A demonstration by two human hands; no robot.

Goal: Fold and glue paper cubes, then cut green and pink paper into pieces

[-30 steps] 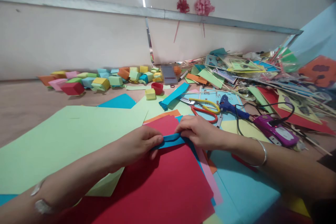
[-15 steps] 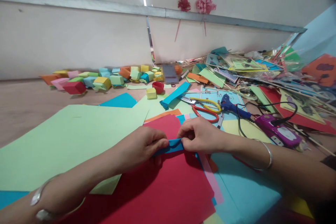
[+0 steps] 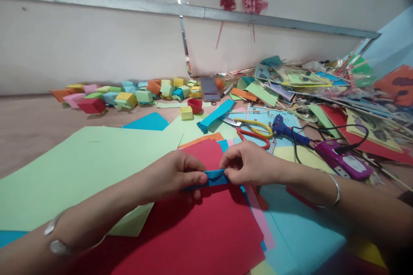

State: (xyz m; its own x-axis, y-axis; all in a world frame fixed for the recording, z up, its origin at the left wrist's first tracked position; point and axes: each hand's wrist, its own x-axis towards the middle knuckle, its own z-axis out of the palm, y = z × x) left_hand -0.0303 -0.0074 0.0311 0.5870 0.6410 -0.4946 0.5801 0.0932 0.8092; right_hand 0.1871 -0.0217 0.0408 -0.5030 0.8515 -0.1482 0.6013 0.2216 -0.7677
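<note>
Over the red paper [image 3: 213,227], I've got the blue strip [image 3: 217,179] pinched in my left fingers [image 3: 196,178] and right fingers [image 3: 235,175]. Fold looks loose mid-span; best hold edges parallel, crease gradually from one end.

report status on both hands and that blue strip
Left hand, right hand both pinching blue paper strip. Strip partly folded, held over red paper. Scissors and glue gun beyond, untouched.

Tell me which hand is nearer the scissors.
Right. The right hand is close, on the person's side of the scissors; the left hand is farther off, on that side and leftward.
</note>
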